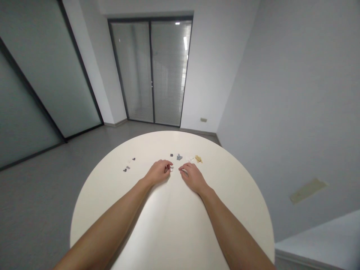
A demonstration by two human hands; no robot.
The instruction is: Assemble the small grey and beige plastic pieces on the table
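My left hand (161,172) is over the middle of the round white table (174,225), its fingers curled and its thumb and fingertips closed at a small white piece (171,169). Just across a narrow gap, my right hand (194,177) rests low over the table with bent fingers slightly apart from the thumb; I see nothing in it. Beyond the hands lie a dark grey piece (171,155), a cluster of blue-grey pieces (179,157), some white pieces (191,159) and a pile of yellow pieces (198,159). What kind of pieces they are is too small to tell.
Left of my left hand, several small dark and grey pieces (128,167) are scattered on the table. Behind the table stand glass doors with blinds (152,75). A grey wall (295,93) rises on the right, and frosted panels (47,67) stand at left.
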